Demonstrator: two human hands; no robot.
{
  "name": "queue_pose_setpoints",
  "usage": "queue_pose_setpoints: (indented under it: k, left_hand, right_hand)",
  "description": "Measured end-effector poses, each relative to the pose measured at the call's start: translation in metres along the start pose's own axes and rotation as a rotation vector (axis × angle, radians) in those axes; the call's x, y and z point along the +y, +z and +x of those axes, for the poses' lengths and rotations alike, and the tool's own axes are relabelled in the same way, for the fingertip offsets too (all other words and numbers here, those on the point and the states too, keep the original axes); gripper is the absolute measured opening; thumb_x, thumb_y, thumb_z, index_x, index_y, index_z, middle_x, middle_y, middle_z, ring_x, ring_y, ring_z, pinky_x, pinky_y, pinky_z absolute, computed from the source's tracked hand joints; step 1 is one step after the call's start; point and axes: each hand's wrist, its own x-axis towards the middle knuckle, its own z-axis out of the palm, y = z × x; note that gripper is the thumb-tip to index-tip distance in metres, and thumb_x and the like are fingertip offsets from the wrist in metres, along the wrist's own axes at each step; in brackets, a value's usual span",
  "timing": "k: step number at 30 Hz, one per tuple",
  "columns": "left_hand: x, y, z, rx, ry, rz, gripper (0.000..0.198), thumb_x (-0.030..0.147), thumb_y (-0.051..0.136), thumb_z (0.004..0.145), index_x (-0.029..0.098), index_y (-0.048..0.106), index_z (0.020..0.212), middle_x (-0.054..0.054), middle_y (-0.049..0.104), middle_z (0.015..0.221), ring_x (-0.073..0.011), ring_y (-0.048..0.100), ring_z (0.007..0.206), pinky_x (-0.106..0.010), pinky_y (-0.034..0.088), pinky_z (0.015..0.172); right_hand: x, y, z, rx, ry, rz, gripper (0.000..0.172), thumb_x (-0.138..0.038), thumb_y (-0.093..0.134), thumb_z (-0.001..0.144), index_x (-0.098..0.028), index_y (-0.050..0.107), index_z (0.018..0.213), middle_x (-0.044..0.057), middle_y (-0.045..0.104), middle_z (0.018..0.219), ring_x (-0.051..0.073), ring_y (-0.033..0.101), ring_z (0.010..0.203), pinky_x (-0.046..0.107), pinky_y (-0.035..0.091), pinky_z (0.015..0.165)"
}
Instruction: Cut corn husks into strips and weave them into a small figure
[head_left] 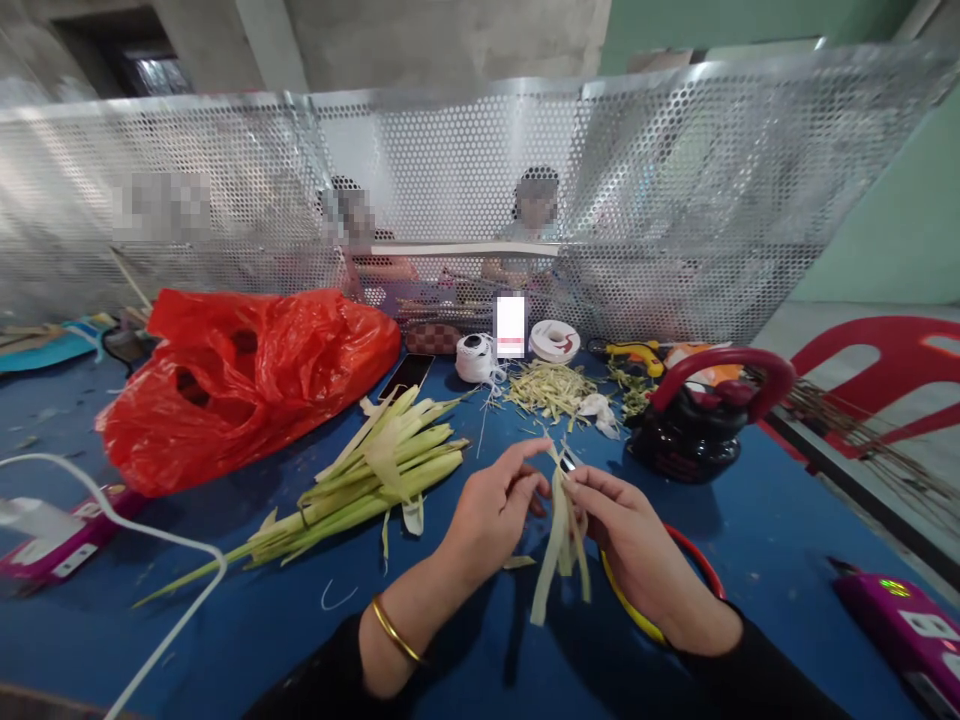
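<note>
Pale flat leaf strips | left hand and right hand both pinch their top | smooth blue table

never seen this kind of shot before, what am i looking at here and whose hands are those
It is one picture from a camera worn on a person's head, looking down at their own two bare hands; no machine is involved. The left hand and right hand pinch pale leaf strips between them. On the blue table lie a bundle of green leaves, a red plastic bag, a phone and white thread. Other people sit behind the perforated screen.
</note>
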Motion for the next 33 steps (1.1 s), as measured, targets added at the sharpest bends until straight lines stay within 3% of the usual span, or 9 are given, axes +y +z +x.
queue_pose_setpoints:
  k: [3,5,9,13,17,21,26,30,33]
  left_hand:
    - [0.002,-0.003,-0.001,-0.073,0.198,0.161,0.046,0.010,0.048,0.086,0.030,0.068,0.122,-0.005,0.072,0.111,-0.0206,0.066,0.102,-0.029,0.047,0.094]
    - [0.005,-0.001,-0.003,-0.158,0.209,0.165,0.047,0.007,0.047,0.084,0.030,0.070,0.119,-0.004,0.071,0.118,-0.0216,0.064,0.109,-0.030,0.045,0.098]
    - [0.007,0.004,-0.004,-0.190,0.024,0.049,0.048,0.011,0.060,0.079,0.027,0.068,0.123,-0.005,0.074,0.111,-0.0231,0.069,0.097,-0.030,0.052,0.086]
    - [0.004,0.002,-0.001,-0.278,-0.208,-0.217,0.050,0.014,0.070,0.072,0.022,0.069,0.121,-0.006,0.076,0.095,-0.0208,0.070,0.084,-0.026,0.053,0.073]
    - [0.004,-0.006,0.000,-0.326,-0.385,-0.464,0.047,0.017,0.076,0.067,0.019,0.072,0.114,-0.011,0.074,0.107,-0.0239,0.070,0.092,-0.023,0.051,0.063]
    - [0.006,-0.010,0.000,-0.344,-0.473,-0.628,0.048,0.014,0.075,0.065,0.017,0.072,0.113,-0.013,0.070,0.120,-0.0252,0.069,0.104,-0.023,0.053,0.070]
    - [0.010,-0.008,0.002,-0.345,-0.520,-0.604,0.048,0.011,0.073,0.063,0.013,0.073,0.111,-0.014,0.074,0.108,-0.0217,0.072,0.093,-0.024,0.053,0.074]
    - [0.010,-0.006,0.001,-0.323,-0.547,-0.550,0.037,0.020,0.070,0.071,0.012,0.074,0.107,-0.015,0.074,0.106,-0.0202,0.073,0.081,-0.020,0.048,0.055]
    - [0.007,-0.005,-0.001,-0.342,-0.593,-0.499,0.034,0.038,0.066,0.079,0.010,0.075,0.098,-0.016,0.076,0.097,-0.0196,0.073,0.069,-0.020,0.043,0.044]
  right_hand:
    - [0.000,0.001,-0.003,-0.028,0.061,0.066,0.031,-0.042,0.083,0.067,-0.017,0.065,0.070,-0.003,0.057,0.056,0.009,0.047,0.048,0.022,0.040,0.049]
    - [0.002,0.002,-0.005,-0.039,0.071,0.074,0.032,-0.043,0.083,0.066,-0.016,0.067,0.072,-0.002,0.060,0.057,0.009,0.048,0.047,0.021,0.040,0.048]
    - [0.002,0.003,-0.007,-0.078,0.119,0.025,0.035,-0.046,0.081,0.069,-0.014,0.066,0.069,-0.002,0.058,0.055,0.007,0.046,0.043,0.019,0.037,0.043]
    - [-0.009,-0.002,-0.006,-0.072,0.024,-0.097,0.033,-0.046,0.077,0.073,-0.015,0.065,0.069,-0.003,0.057,0.056,0.005,0.042,0.040,0.018,0.030,0.040]
    - [-0.019,-0.011,-0.004,-0.005,-0.074,-0.168,0.029,-0.041,0.079,0.072,-0.016,0.066,0.077,-0.003,0.057,0.059,0.004,0.038,0.042,0.018,0.025,0.041]
    - [-0.017,-0.014,0.000,0.060,-0.131,-0.219,0.030,-0.042,0.078,0.073,-0.015,0.067,0.079,-0.004,0.052,0.055,0.005,0.033,0.044,0.019,0.023,0.042]
    - [-0.012,-0.013,0.002,0.099,-0.123,-0.248,0.032,-0.044,0.078,0.073,-0.015,0.067,0.079,-0.004,0.054,0.055,0.006,0.034,0.045,0.018,0.025,0.043]
    - [-0.015,-0.017,0.001,0.095,-0.119,-0.205,0.030,-0.040,0.081,0.071,-0.015,0.068,0.078,-0.005,0.052,0.055,0.004,0.035,0.045,0.016,0.025,0.042]
    - [-0.020,-0.019,0.002,-0.002,0.018,-0.041,0.028,-0.036,0.083,0.068,-0.015,0.069,0.079,-0.005,0.054,0.056,0.003,0.034,0.042,0.015,0.026,0.040]
